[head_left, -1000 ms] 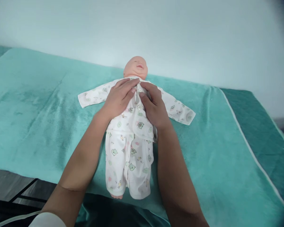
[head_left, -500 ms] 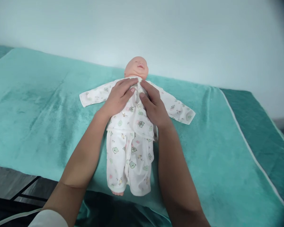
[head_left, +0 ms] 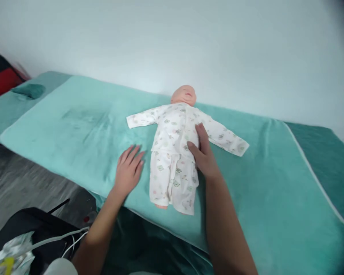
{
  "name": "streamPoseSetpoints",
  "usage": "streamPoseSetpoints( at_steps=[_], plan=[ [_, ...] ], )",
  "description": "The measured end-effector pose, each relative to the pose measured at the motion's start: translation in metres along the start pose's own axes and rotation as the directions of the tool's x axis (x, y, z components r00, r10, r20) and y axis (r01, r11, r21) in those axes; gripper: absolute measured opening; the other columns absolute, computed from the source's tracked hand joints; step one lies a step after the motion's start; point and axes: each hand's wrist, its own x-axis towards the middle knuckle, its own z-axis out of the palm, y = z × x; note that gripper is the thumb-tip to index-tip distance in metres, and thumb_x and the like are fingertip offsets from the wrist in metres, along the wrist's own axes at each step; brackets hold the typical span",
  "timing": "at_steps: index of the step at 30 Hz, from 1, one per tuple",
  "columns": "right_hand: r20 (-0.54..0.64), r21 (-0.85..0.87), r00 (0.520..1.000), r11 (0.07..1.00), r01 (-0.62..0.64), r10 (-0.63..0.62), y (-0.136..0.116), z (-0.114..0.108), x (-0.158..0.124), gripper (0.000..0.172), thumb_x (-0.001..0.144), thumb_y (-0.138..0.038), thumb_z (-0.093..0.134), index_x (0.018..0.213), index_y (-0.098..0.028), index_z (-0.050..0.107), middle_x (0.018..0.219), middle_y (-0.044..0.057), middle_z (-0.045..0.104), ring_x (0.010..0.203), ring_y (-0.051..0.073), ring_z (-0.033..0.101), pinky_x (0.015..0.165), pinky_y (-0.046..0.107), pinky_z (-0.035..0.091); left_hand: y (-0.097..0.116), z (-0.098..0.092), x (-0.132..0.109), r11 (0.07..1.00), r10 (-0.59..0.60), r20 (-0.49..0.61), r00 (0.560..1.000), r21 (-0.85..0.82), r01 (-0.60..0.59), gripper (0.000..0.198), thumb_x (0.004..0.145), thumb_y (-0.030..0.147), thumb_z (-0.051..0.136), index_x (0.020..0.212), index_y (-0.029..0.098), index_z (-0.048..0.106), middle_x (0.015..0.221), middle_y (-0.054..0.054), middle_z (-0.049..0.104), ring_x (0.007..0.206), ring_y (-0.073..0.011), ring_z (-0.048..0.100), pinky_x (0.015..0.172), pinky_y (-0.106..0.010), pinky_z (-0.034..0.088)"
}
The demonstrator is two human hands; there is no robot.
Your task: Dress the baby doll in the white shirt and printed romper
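A baby doll (head_left: 183, 95) lies on its back, arms spread, head toward the wall. It wears a white printed jacket (head_left: 174, 126) and matching white trousers (head_left: 162, 179), with a bit of one foot showing below a trouser leg. My right hand (head_left: 203, 152) rests against the jacket's right side, thumb and fingers apart, not gripping the cloth. To the left of the doll my left hand (head_left: 129, 168) is on or just above the green cover, fingers spread, holding nothing.
A green velvet cover (head_left: 269, 191) drapes the long bed along a white wall (head_left: 132, 46). At lower left stands a black chair (head_left: 43, 225) with a crumpled printed packet (head_left: 20, 252) and pale cables (head_left: 54, 238). Something red and black (head_left: 2, 82) is at the far left.
Both hands have come off the doll's upper chest. The left moved down and left onto the bed; the right slid down the jacket's side. The view swung left, showing more of the chair.
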Motion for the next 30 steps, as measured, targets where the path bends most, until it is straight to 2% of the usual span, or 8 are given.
streamPoseSetpoints(
  at_steps=[4,8,11,13,16,21,24,30],
  plan=[
    [-0.016,-0.029,1.000,1.000,-0.002,0.002,-0.002,0.008,-0.044,0.079,0.101,-0.058,0.055,0.168,-0.035,0.021,0.179,0.003,0.011,0.166,0.027,0.009,0.135,0.055,0.015,-0.035,-0.027,-0.119,0.962,-0.209,-0.311,0.927,0.104,0.252,0.034,0.103,0.019,0.049,0.135,0.020,0.062,0.151,-0.014,0.061,0.150,-0.0279,0.048,0.122,-0.055,0.043],
    [0.008,-0.064,1.000,0.998,0.024,-0.024,-0.014,0.010,-0.085,0.078,0.101,-0.052,0.059,0.168,-0.033,0.025,0.179,0.006,0.011,0.166,0.030,0.010,0.134,0.059,0.015,-0.074,-0.037,-0.232,0.865,-0.395,-0.343,0.852,0.172,0.470,0.039,0.099,0.022,0.053,0.137,0.018,0.057,0.160,-0.017,0.048,0.152,-0.0303,0.044,0.123,-0.054,0.042],
    [0.012,-0.085,1.000,0.996,0.009,-0.008,-0.024,0.009,-0.109,0.073,0.101,-0.050,0.058,0.166,-0.030,0.031,0.178,0.008,0.017,0.164,0.032,0.017,0.133,0.060,0.017,-0.101,-0.048,-0.297,0.690,-0.599,-0.343,0.723,0.237,0.684,0.043,0.096,0.020,0.050,0.138,0.013,0.056,0.161,-0.020,0.044,0.154,-0.0326,0.040,0.126,-0.053,0.038],
    [-0.002,-0.092,1.000,0.996,-0.011,0.011,-0.029,0.009,-0.121,0.071,0.101,-0.050,0.058,0.165,-0.027,0.036,0.176,0.011,0.024,0.162,0.033,0.025,0.131,0.061,0.021,-0.115,-0.062,-0.326,0.464,-0.762,-0.340,0.552,0.309,0.830,0.044,0.093,0.022,0.050,0.135,0.010,0.057,0.158,-0.021,0.047,0.151,-0.0329,0.043,0.124,-0.049,0.039],
    [-0.027,-0.104,0.999,0.994,-0.038,0.035,-0.031,0.009,-0.134,0.068,0.100,-0.050,0.058,0.162,-0.025,0.043,0.172,0.013,0.033,0.159,0.035,0.033,0.129,0.061,0.027,-0.129,-0.087,-0.351,0.146,-0.871,-0.404,0.282,0.334,0.931,0.042,0.095,0.033,0.047,0.125,0.007,0.063,0.139,-0.025,0.060,0.135,-0.0392,0.055,0.111,-0.052,0.048],
    [-0.063,-0.112,0.998,0.993,-0.020,0.013,-0.028,0.011,-0.140,0.064,0.099,-0.048,0.060,0.158,-0.024,0.049,0.169,0.014,0.040,0.155,0.035,0.041,0.127,0.061,0.033,-0.144,-0.119,-0.356,-0.045,-0.903,-0.423,0.075,0.268,0.962,0.040,0.092,0.045,0.049,0.106,0.012,0.064,0.108,-0.023,0.070,0.108,-0.0409,0.068,0.087,-0.050,0.054],
    [-0.069,-0.110,0.998,0.994,0.006,-0.014,-0.029,0.010,-0.143,0.062,0.100,-0.045,0.060,0.157,-0.024,0.050,0.167,0.015,0.043,0.154,0.033,0.043,0.126,0.060,0.035,-0.150,-0.133,-0.348,-0.112,-0.917,-0.399,-0.009,0.235,0.965,0.036,0.089,0.049,0.051,0.099,0.016,0.061,0.087,-0.014,0.068,0.094,-0.0399,0.072,0.077,-0.049,0.054],
    [-0.073,-0.145,0.997,0.989,-0.013,0.002,-0.034,0.008,-0.159,0.057,0.102,-0.041,0.059,0.156,-0.027,0.050,0.165,0.013,0.046,0.152,0.031,0.045,0.124,0.057,0.040,-0.158,-0.149,-0.330,-0.102,-0.946,-0.322,-0.030,0.211,0.972,0.042,0.072,0.060,0.065,0.073,0.025,0.043,0.061,0.001,0.042,0.093,-0.0482,0.072,0.076,-0.054,0.053]
  ],
)
